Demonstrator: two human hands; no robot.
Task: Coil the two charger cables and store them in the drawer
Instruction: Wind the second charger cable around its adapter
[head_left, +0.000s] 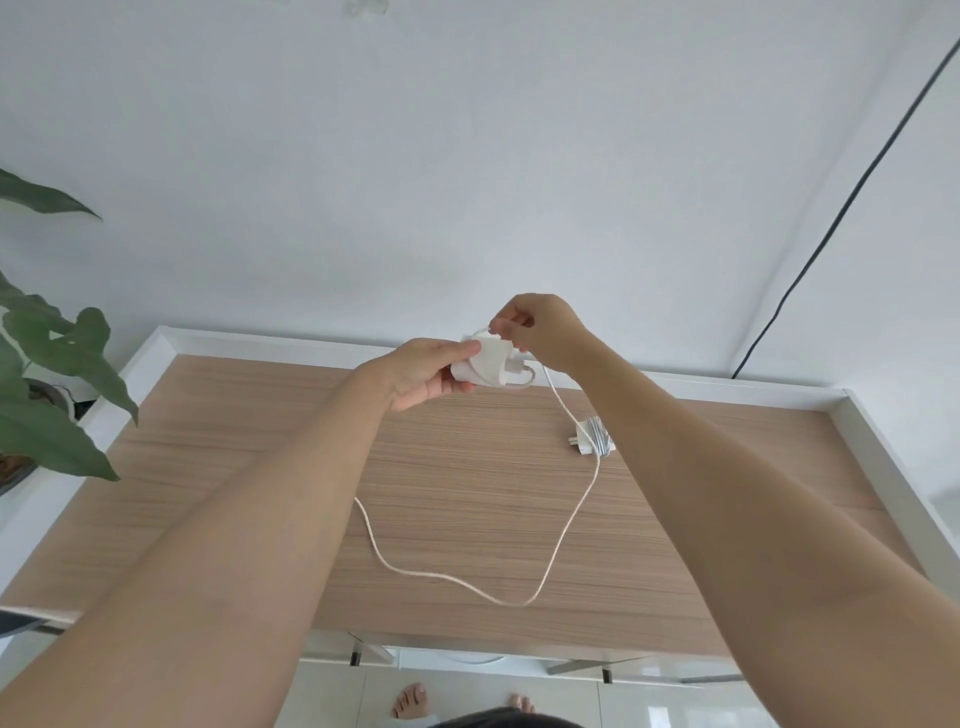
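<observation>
My left hand (423, 371) holds a white charger adapter (485, 364) above the far part of the wooden desk (260, 467). My right hand (540, 327) pinches that charger's white cable (563, 525) right at the adapter. The cable hangs down, loops over the desk and runs back under my left forearm. A second white charger (592, 436), with its cable wound around it, lies on the desk beside my right forearm. No drawer is in view.
A white raised rim (883, 457) borders the desk at the back and sides. A leafy green plant (47, 364) stands at the left edge. A black wire (841, 208) runs down the wall at right. My bare feet show on the tiled floor below.
</observation>
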